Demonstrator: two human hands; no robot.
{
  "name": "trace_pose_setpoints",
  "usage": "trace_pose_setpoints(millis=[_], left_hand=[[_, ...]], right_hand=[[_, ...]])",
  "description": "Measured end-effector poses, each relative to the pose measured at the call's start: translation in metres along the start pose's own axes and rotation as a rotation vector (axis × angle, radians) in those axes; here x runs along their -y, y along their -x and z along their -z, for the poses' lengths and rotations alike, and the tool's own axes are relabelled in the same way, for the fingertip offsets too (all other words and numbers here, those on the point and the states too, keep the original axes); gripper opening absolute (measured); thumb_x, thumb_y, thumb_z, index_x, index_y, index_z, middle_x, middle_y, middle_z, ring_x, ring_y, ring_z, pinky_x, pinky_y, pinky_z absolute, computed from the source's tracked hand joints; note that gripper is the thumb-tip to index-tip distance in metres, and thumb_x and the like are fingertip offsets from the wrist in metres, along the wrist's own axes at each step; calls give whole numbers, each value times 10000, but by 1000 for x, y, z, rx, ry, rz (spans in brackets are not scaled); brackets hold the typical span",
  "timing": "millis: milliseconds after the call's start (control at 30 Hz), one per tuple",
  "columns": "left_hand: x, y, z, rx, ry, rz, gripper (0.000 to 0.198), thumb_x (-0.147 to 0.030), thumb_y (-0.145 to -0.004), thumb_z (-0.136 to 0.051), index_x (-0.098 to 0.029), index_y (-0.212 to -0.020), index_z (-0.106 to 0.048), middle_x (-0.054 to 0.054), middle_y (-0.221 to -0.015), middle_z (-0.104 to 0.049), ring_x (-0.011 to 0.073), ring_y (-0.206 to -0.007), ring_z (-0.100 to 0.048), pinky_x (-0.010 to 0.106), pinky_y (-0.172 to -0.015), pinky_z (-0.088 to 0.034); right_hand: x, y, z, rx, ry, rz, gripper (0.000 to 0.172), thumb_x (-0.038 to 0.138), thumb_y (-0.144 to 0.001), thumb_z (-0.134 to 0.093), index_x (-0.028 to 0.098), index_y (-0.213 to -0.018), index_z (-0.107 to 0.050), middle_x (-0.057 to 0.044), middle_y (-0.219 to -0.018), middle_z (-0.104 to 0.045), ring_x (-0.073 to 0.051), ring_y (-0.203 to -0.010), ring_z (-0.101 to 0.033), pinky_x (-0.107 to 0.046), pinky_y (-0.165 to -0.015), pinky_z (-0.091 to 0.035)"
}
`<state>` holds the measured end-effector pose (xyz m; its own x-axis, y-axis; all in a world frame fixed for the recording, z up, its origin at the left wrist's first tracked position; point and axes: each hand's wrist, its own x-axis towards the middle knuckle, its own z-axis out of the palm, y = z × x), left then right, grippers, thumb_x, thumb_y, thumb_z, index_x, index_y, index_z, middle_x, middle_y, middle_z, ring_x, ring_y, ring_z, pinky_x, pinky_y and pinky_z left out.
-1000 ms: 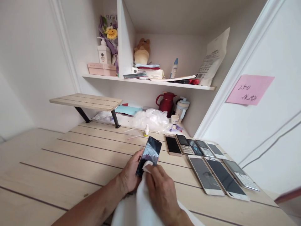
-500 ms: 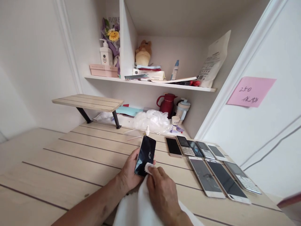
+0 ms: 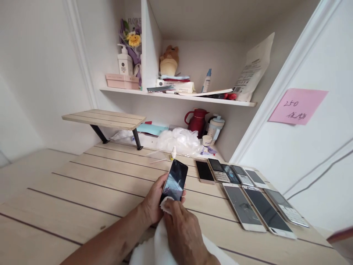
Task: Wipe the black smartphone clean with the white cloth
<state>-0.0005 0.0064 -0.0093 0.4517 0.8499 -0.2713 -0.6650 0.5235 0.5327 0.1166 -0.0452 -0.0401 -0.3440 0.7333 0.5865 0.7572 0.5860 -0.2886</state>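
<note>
A plank-topped wooden table (image 3: 82,184) is spanned from the left of the view, and a low wooden riser shelf (image 3: 103,119) is set on it at about 11 o'clock from the hands. The left hand (image 3: 151,200) is curled around a black smartphone (image 3: 174,180), its fingers closed behind the phone and its thumb hidden. The phone is held just above the table with its screen upward, and its long axis is tilted so that the top end points to about 1 o'clock. A white cloth (image 3: 154,246) is gathered under the right hand (image 3: 183,235), whose fingers are bunched together and pinch a corner of the cloth against the phone's lower end. A small dropper bottle (image 3: 173,153) stands just beyond the phone's top end at 12 o'clock, in front of a plastic bag (image 3: 176,141). At 2 o'clock, a gold-framed smartphone (image 3: 204,171) lies beside four other phones laid out in a row, with keypad phones (image 3: 219,170) among them. At 3 o'clock, three more phones (image 3: 266,209) are lined up with their long axes slanted. A pink sticky note (image 3: 298,106) is stuck to the white door at the far right.
</note>
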Motion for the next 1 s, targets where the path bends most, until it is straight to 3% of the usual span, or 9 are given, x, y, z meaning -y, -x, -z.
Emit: trace_pose_setpoints(millis=[200, 333, 433, 633, 833, 933, 1000], left_hand=[[0, 2, -5, 7, 6, -32, 302, -411, -847, -605, -138, -739, -670, 102, -777, -752, 225, -738, -712, 281, -687, -529], [-2, 4, -5, -51, -50, -14, 414, -485, -865, -536, -107, -821, -697, 130, -749, -745, 237, -653, -697, 314, -649, -528], [-1, 6, -7, -32, -73, 55, 419, -483, -862, -532, -101, -843, -704, 135, -755, -746, 239, -633, -692, 321, -634, -523], [2, 7, -11, 69, 10, 143, 305, -425, -820, -615, -152, -690, -656, 61, -650, -715, 223, -648, -696, 287, -651, -505], [2, 8, -8, -19, -56, 168, 311, -441, -805, -617, -151, -706, -666, 45, -644, -707, 203, -643, -676, 263, -606, -459], [4, 11, -11, 42, -55, 267, 338, -466, -787, -628, -162, -641, -635, 52, -641, -706, 217, -642, -676, 279, -634, -466], [5, 13, -13, 54, -72, 248, 322, -453, -779, -638, -162, -640, -635, 54, -641, -707, 223, -646, -678, 286, -658, -470]], right_hand=[[-9, -4, 7, -81, 43, -144, 211, 108, -935, -412, 201, -920, -600, -43, -783, -658, -163, -611, -628, -238, -551, -388], [1, -2, 5, -12, -39, 6, 212, 123, -945, -426, 217, -900, -611, -24, -769, -639, -147, -604, -609, -223, -550, -382], [4, -2, 6, 14, -119, 66, 226, 136, -959, -414, 225, -941, -620, -22, -780, -627, -155, -640, -610, -227, -584, -409], [-9, -7, 11, -107, -143, -145, 254, 174, -993, -367, 199, -996, -619, -46, -814, -628, -174, -700, -635, -256, -655, -465], [0, -3, 6, -11, -166, 3, 257, 197, -992, -373, 222, -1002, -629, -36, -788, -635, -183, -666, -630, -264, -613, -463], [-8, -6, 13, -51, -198, -50, 250, 233, -1009, -370, 219, -998, -619, -40, -804, -649, -185, -697, -647, -273, -659, -482], [-14, -9, 17, -105, -211, -139, 230, 263, -1014, -375, 214, -999, -599, -45, -830, -671, -190, -716, -664, -280, -672, -487]])
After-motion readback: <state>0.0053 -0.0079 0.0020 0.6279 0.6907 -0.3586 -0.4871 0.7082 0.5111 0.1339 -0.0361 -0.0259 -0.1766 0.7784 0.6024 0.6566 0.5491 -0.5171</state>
